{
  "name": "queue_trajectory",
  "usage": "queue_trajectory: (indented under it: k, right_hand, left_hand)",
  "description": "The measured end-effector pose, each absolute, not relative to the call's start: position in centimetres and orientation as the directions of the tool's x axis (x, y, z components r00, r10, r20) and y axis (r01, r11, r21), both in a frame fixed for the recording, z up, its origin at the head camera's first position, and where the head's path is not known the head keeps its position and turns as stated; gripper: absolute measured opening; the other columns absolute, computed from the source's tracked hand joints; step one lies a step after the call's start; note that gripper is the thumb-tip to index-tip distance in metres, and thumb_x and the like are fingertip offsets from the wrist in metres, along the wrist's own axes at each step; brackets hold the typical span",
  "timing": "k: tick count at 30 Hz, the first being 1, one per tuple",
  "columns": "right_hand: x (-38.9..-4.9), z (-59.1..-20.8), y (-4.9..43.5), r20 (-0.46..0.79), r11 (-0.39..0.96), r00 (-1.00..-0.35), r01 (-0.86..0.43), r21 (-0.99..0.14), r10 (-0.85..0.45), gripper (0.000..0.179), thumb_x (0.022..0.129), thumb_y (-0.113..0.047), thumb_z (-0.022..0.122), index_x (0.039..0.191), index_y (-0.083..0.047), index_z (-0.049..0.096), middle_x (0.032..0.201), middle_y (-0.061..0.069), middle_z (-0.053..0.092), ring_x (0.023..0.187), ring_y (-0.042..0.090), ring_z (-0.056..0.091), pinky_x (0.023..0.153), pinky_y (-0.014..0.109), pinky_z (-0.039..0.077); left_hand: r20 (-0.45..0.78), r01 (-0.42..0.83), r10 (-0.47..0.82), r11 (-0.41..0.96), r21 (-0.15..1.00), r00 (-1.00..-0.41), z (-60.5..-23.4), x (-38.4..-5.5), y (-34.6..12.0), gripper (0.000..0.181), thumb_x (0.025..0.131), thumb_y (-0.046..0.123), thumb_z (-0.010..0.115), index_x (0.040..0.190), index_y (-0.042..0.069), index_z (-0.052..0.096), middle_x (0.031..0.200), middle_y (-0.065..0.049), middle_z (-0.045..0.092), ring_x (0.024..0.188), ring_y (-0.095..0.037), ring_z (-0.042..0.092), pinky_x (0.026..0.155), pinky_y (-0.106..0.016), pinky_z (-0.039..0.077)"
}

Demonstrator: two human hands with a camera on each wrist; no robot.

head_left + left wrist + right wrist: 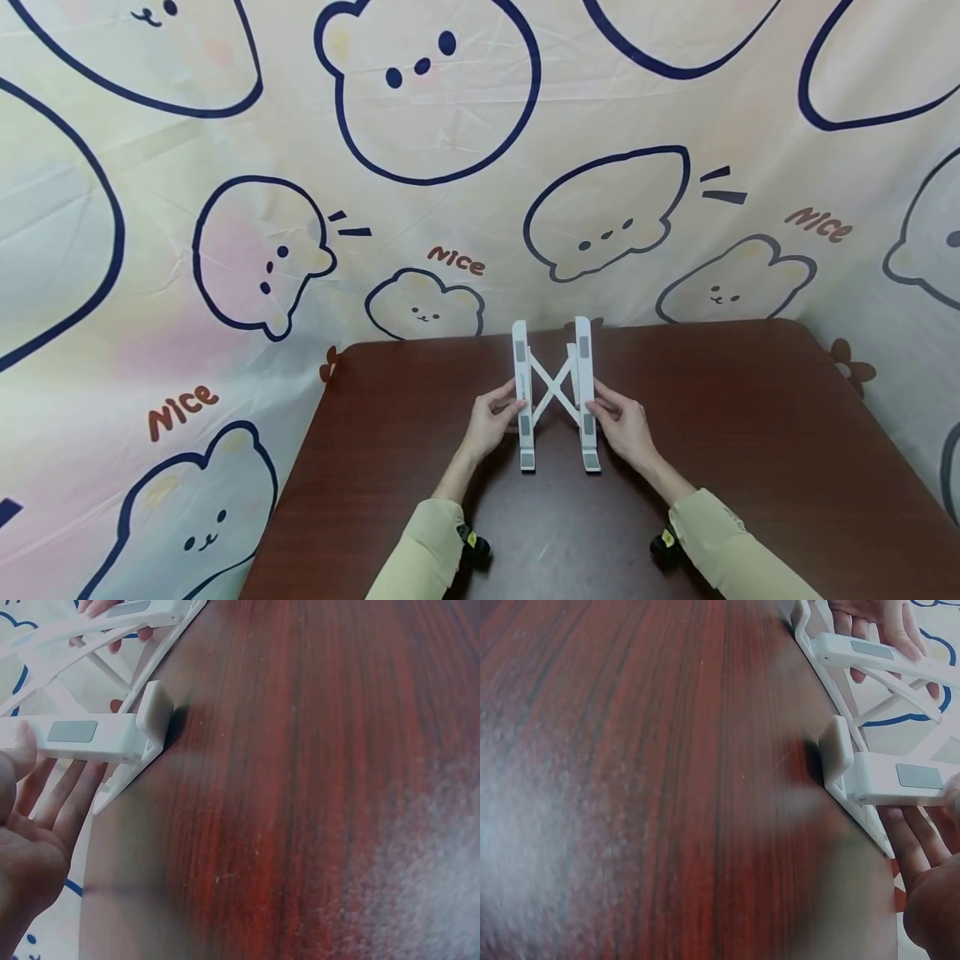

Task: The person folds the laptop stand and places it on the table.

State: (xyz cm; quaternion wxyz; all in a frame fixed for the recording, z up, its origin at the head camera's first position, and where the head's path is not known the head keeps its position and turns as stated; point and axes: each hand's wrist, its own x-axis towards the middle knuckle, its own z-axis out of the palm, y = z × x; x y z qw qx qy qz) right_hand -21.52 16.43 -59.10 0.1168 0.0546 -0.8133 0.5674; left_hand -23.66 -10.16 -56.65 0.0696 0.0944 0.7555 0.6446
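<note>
A white folding laptop stand (553,387) with grey pads and an X-shaped brace stands unfolded on the table, towards its far edge. My left hand (491,419) grips the stand's left arm, thumb on top and fingers beneath. On the opposite side, my right hand (624,426) holds the right arm in the same way. The left wrist view shows the thumb over the white arm (82,737) near a grey pad, with the raised front lip (154,712) just beyond. In the right wrist view the right fingers (915,836) pass under the other arm (900,778).
The dark brown wooden table (375,467) reaches back to a cloth backdrop (435,225) printed with cartoon bears. Black wrist devices (476,548) sit by both light-coloured sleeves (423,542). A soft glare lies on the tabletop in both wrist views.
</note>
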Motion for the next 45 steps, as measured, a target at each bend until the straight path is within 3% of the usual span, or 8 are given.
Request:
queue_trajectory:
  k: [7,11,19,27,35,45]
  right_hand:
    - [-21.6,-59.1,15.4,0.252,0.348,-0.967,-0.225,-0.910,0.034,0.047,0.103,-0.002,0.075,0.149,0.003,0.064,0.116,0.032,0.079,0.095,0.007,0.077,0.079,0.006,0.056]
    - [-21.7,-59.1,14.7,0.253,0.347,-0.967,-0.227,-0.910,0.029,0.048,0.102,0.000,0.075,0.148,0.002,0.065,0.115,0.032,0.079,0.095,0.010,0.078,0.079,0.007,0.057]
    - [-21.8,-58.9,13.6,0.236,0.340,-0.972,-0.215,-0.915,0.020,0.048,0.102,-0.001,0.075,0.150,0.000,0.064,0.118,0.031,0.079,0.101,0.029,0.082,0.081,0.011,0.060]
    - [-21.9,-58.9,12.6,0.250,0.353,-0.968,-0.233,-0.906,0.003,0.049,0.104,-0.005,0.075,0.151,0.000,0.064,0.119,0.030,0.079,0.103,0.042,0.082,0.081,0.015,0.062]
    - [-22.1,-58.8,11.6,0.255,0.353,-0.967,-0.239,-0.905,0.001,0.049,0.102,-0.003,0.076,0.150,0.000,0.065,0.119,0.029,0.079,0.107,0.043,0.081,0.083,0.018,0.063]
    - [-22.0,-58.7,11.2,0.254,0.351,-0.967,-0.245,-0.904,-0.020,0.050,0.103,-0.004,0.075,0.151,0.001,0.063,0.121,0.030,0.079,0.106,0.043,0.081,0.083,0.018,0.062]
  left_hand:
    - [0.015,0.050,0.216,0.160,0.986,-0.976,-56.6,-23.6,-10.2,0.052,0.108,0.000,0.066,0.158,-0.005,0.053,0.125,-0.036,0.075,0.104,-0.034,0.081,0.081,-0.048,0.071]
    - [0.007,0.043,0.212,0.165,0.985,-0.977,-56.5,-23.5,-10.2,0.052,0.108,0.000,0.066,0.158,-0.004,0.053,0.125,-0.036,0.075,0.105,-0.034,0.081,0.082,-0.049,0.070]
    - [-0.004,0.032,0.219,0.161,0.986,-0.976,-56.3,-23.7,-10.2,0.053,0.108,0.000,0.067,0.159,-0.004,0.053,0.126,-0.036,0.075,0.105,-0.037,0.081,0.082,-0.049,0.070]
    - [-0.010,0.031,0.218,0.185,0.982,-0.976,-55.8,-23.5,-10.3,0.053,0.107,0.004,0.069,0.158,0.000,0.056,0.125,-0.031,0.076,0.099,-0.019,0.078,0.081,-0.044,0.071]
    - [-0.010,0.027,0.205,0.176,0.984,-0.979,-56.0,-23.4,-10.2,0.051,0.107,0.006,0.071,0.157,0.002,0.059,0.160,-0.027,0.058,0.107,-0.027,0.078,0.082,-0.042,0.071]
    - [-0.019,0.020,0.193,0.197,0.980,-0.981,-56.1,-23.4,-10.3,0.052,0.107,0.009,0.071,0.158,0.005,0.059,0.155,-0.025,0.063,0.107,-0.023,0.077,0.081,-0.036,0.070]
